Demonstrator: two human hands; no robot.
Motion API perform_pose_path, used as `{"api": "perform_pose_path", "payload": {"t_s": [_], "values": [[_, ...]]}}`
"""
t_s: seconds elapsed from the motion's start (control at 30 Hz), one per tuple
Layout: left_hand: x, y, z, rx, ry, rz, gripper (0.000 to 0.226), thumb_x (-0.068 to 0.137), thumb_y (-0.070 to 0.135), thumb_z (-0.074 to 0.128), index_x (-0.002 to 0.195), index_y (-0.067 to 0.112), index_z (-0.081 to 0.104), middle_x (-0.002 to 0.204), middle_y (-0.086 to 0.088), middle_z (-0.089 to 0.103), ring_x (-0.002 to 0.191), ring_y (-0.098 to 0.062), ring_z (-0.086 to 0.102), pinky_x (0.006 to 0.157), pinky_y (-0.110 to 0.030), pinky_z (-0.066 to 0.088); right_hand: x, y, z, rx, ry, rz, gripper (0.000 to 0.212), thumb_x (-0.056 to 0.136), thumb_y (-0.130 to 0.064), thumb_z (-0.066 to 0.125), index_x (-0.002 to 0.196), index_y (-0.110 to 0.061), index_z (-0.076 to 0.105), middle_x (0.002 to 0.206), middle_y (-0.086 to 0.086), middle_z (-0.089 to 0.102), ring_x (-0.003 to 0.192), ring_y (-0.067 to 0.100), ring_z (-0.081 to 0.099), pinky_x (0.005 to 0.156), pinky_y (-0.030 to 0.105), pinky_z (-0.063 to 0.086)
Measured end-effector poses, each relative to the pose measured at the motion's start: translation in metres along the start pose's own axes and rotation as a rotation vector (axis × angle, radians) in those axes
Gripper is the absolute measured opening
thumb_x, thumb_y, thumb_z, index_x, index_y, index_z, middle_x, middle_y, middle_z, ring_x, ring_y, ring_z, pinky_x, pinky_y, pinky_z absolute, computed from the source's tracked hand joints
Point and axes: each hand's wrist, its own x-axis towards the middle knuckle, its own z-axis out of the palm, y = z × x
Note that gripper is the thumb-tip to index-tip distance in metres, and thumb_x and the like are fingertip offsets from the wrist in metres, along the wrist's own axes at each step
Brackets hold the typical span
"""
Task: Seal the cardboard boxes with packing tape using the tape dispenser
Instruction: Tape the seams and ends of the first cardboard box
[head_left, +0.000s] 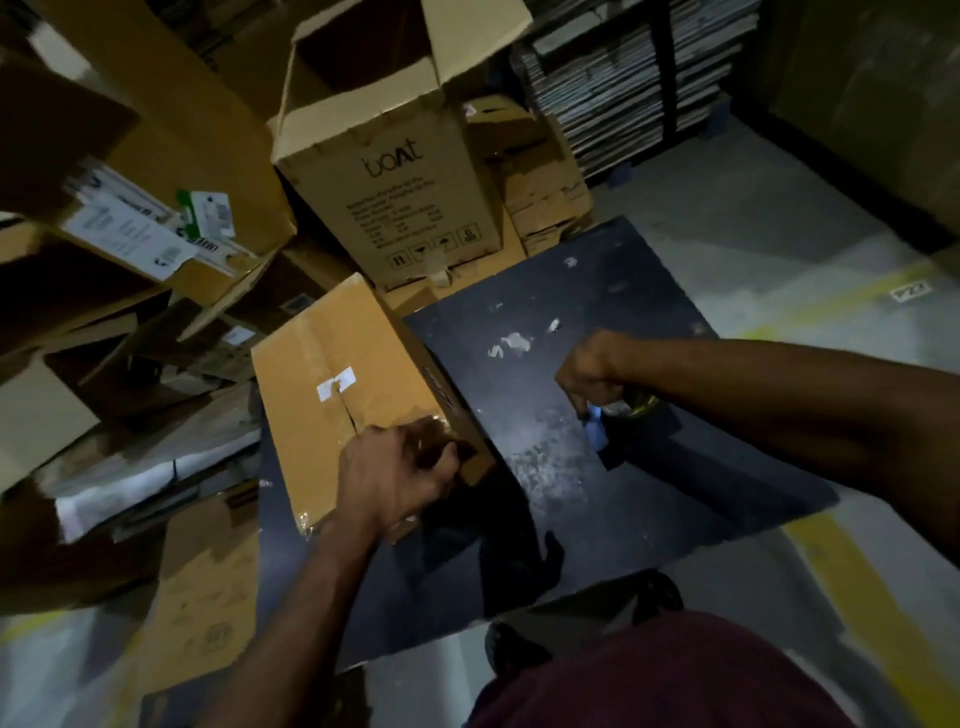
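I see a brown box (343, 410) lying on the left side of a dark table (649, 467). It has shiny clear tape along its top and a small white sticker in the middle. My left hand (395, 478) has its fingers curled over the near right corner of the box, gripping it. My right hand (592, 374) is closed round the tape dispenser (621, 410) over the table, to the right of the box. The dispenser is mostly hidden and blurry; I only see a bit of blue and yellow.
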Motion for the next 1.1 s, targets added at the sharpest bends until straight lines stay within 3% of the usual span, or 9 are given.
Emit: {"api": "perform_pose_path", "payload": {"t_s": [0.1,0.17,0.3,0.4,0.5,0.6,0.77,0.93,1.1], "values": [[0.028,-0.016,-0.013,0.030,0.023,0.223,0.045,0.081,0.063,0.056,0.100,0.029,0.078,0.094,0.006,0.077,0.084,-0.022,0.072,0.065,-0.033,0.057,0.016,0.002,0.023,0.254,0.038,0.046,0.046,0.082,-0.010,0.069,0.127,-0.014,0.072,0.140,0.008,0.064,0.096,0.021,0.071,0.083,0.029,0.058],[0.040,-0.025,-0.009,0.028,-0.072,0.380,0.048,0.080,0.060,0.061,0.109,0.026,0.077,0.110,0.003,0.068,0.100,-0.025,0.066,0.073,-0.036,0.057,0.029,0.001,0.031,0.276,-0.023,0.047,0.056,0.089,0.001,0.065,0.140,-0.022,0.064,0.142,-0.001,0.062,0.112,0.027,0.067,0.080,0.026,0.053],[0.058,-0.034,0.007,0.036,-0.183,0.530,0.058,0.077,0.068,0.064,0.116,0.026,0.075,0.108,0.000,0.050,0.096,-0.026,0.050,0.082,-0.043,0.047,0.027,0.002,0.041,0.510,0.106,0.150,0.010,0.096,-0.019,0.070,0.096,-0.024,0.079,0.081,-0.004,0.071,0.059,0.020,0.061,0.056,0.024,0.053],[0.066,-0.033,0.006,0.058,-0.188,0.546,0.064,0.078,0.081,0.058,0.117,0.034,0.074,0.111,0.000,0.043,0.100,-0.023,0.040,0.087,-0.043,0.042,0.038,0.003,0.039,0.562,0.128,0.177,0.021,0.097,-0.031,0.071,0.078,-0.024,0.067,0.059,-0.012,0.065,0.055,0.019,0.057,0.060,0.025,0.053],[0.070,-0.030,0.005,0.144,-0.253,0.510,0.076,0.076,0.098,0.040,0.120,0.045,0.072,0.124,0.000,0.039,0.112,-0.024,0.035,0.097,-0.046,0.034,0.039,-0.001,0.033,0.542,0.137,0.150,0.009,0.095,-0.033,0.073,0.093,-0.024,0.072,0.083,-0.008,0.070,0.072,0.021,0.063,0.069,0.028,0.052],[0.070,-0.027,0.011,0.235,-0.289,0.512,0.083,0.072,0.105,0.029,0.111,0.048,0.075,0.141,-0.004,0.042,0.122,-0.033,0.036,0.105,-0.054,0.030,0.050,0.003,0.030,0.586,0.153,0.199,0.037,0.087,-0.043,0.078,0.100,-0.009,0.076,0.102,0.005,0.075,0.077,0.025,0.066,0.080,0.031,0.058],[0.073,-0.024,0.015,0.279,-0.319,0.538,0.088,0.076,0.104,0.016,0.108,0.049,0.077,0.156,0.002,0.040,0.126,-0.033,0.031,0.109,-0.059,0.023,0.064,0.010,0.029,0.607,0.173,0.247,0.036,0.078,-0.051,0.077,0.091,-0.017,0.079,0.092,0.001,0.077,0.080,0.024,0.075,0.083,0.039,0.063],[0.075,-0.039,0.009,-0.241,-0.201,0.481,0.068,0.096,0.080,0.033,0.138,0.038,0.065,0.137,0.007,0.057,0.117,-0.027,0.042,0.099,-0.054,0.036,0.073,0.013,0.034,0.487,0.183,0.229,0.030,0.061,-0.047,0.076,0.085,-0.029,0.081,0.083,-0.007,0.077,0.072,0.016,0.074,0.079,0.037,0.064],[0.071,-0.046,0.028,-0.258,-0.117,0.169,0.059,0.105,0.062,0.039,0.155,0.032,0.049,0.166,0.004,0.037,0.152,-0.020,0.028,0.120,-0.048,0.026,0.070,0.010,0.032,0.335,0.329,0.182,0.037,0.077,-0.040,0.082,0.113,-0.036,0.075,0.117,-0.002,0.072,0.106,0.023,0.068,0.097,0.040,0.056]]}}
